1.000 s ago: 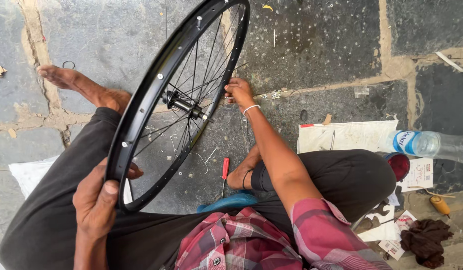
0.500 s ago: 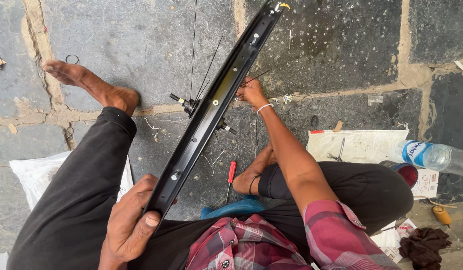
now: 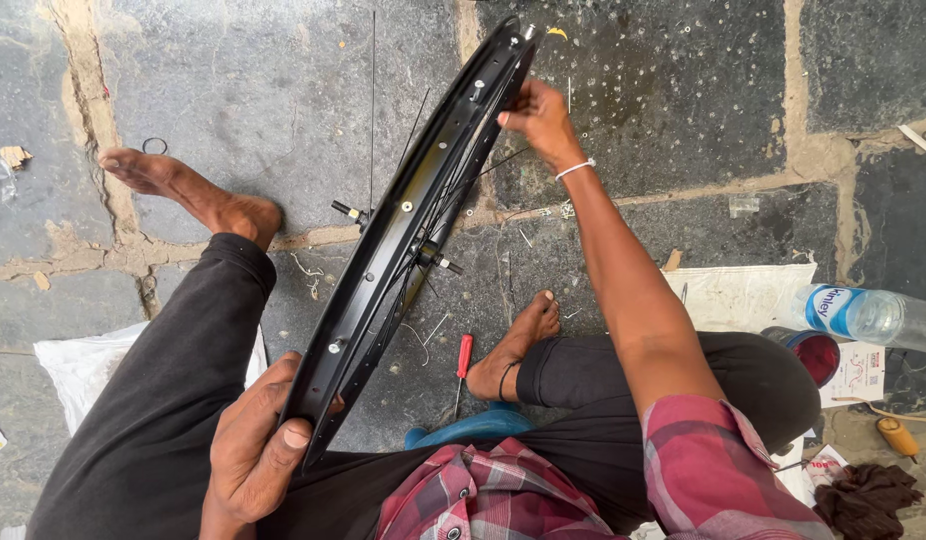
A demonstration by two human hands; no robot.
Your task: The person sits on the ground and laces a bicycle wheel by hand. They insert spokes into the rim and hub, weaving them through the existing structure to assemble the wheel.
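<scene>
Both hands held a black bicycle wheel rim [image 3: 403, 250] edge-on above the stone floor [image 3: 283, 90], between the person's bare feet. The left hand [image 3: 253, 450] gripped its near end, thumb pressed on the rim's inner face and fingers curled behind. The right hand [image 3: 538, 120] pinched a spoke nipple near the far end, fingers pressed together.

Wheel rim [image 3: 403, 250] between legs; screwdriver [image 3: 463, 362] right; bottle [image 3: 868, 315] far right.
</scene>
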